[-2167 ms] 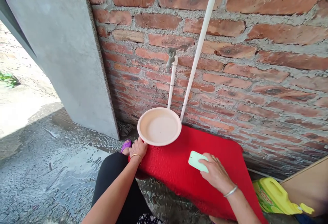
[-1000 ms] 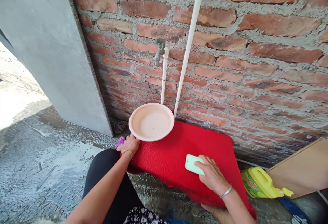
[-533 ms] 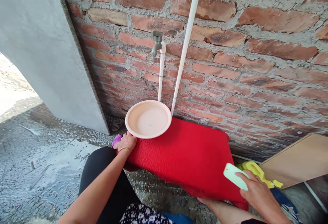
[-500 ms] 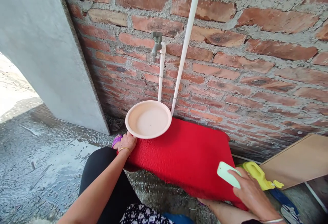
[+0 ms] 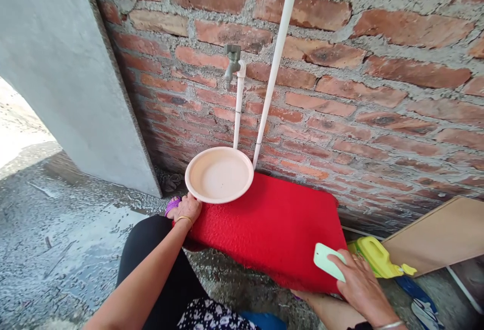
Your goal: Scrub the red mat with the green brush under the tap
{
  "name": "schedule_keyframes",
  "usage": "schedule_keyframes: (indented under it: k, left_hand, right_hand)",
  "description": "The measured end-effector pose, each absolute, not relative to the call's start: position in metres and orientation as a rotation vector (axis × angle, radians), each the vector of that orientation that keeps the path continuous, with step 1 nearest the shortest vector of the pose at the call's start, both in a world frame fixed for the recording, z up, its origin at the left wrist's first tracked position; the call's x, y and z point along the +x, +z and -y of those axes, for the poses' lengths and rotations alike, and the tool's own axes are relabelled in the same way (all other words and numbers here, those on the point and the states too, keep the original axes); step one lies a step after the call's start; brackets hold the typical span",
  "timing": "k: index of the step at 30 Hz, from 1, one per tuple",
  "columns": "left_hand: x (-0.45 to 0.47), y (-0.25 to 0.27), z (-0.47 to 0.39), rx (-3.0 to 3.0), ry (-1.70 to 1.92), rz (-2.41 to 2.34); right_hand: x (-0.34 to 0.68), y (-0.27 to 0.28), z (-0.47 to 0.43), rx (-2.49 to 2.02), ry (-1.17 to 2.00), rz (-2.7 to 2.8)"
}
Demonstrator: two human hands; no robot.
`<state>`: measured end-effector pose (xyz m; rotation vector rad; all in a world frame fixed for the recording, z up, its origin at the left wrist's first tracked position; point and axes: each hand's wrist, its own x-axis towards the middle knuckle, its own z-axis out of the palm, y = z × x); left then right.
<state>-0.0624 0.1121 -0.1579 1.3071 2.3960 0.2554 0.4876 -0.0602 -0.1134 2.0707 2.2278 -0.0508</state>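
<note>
Fingers (image 5: 351, 259) of R hand (image 5: 361, 282) wrap the far side of a pale green block (image 5: 328, 261), thumb laid flat across its top; grip looks firm, no visible gap. Block is flat w/ rounded corners, small dark hole nr one end, tilted slightly, over the R end of a red cloth (image 5: 280, 224). Underside hidden, so can't tell if it's touching the cloth.

L hand (image 5: 189, 209) is at the near L corner of the cloth, fingers bent & close together, just beside the rim of a pale pink basin (image 5: 219, 176). Can't tell if they pinch the cloth or only rest on it. Basin sits upright at the cloth's L end, approx. below a grey tap (image 5: 232, 63) on a short white pipe (image 5: 238, 113). Longer white pipe (image 5: 276, 63) slants up the brick wall (image 5: 340, 78) to the R of it.

Grey slab (image 5: 75, 78) leans at far L, above wet floor (image 5: 83, 239). Yellow jug (image 5: 372, 257) lies beyond the R hand, nr a tan board (image 5: 442, 234); blue & white slipper (image 5: 423, 312) on the floor nearby.
</note>
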Motion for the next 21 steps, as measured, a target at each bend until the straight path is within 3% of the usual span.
schedule_keyframes:
  k: [4,7,16,21]
  left_hand:
    - [-0.062,-0.159,-0.113,1.307,0.241,-2.393]
    - [-0.061,-0.158,-0.113,1.295,0.241,-2.391]
    - [-0.062,-0.156,-0.112,1.323,0.220,-2.374]
    - [-0.064,-0.155,-0.112,1.311,0.211,-2.358]
  right_hand:
    - [0.579,-0.122,0.097,2.261,0.117,-2.185]
    - [0.585,-0.122,0.108,2.291,0.184,-2.172]
    - [0.369,-0.131,0.074,1.782,-0.087,-2.440]
    - [0.340,-0.138,0.067,1.671,-0.148,-2.498]
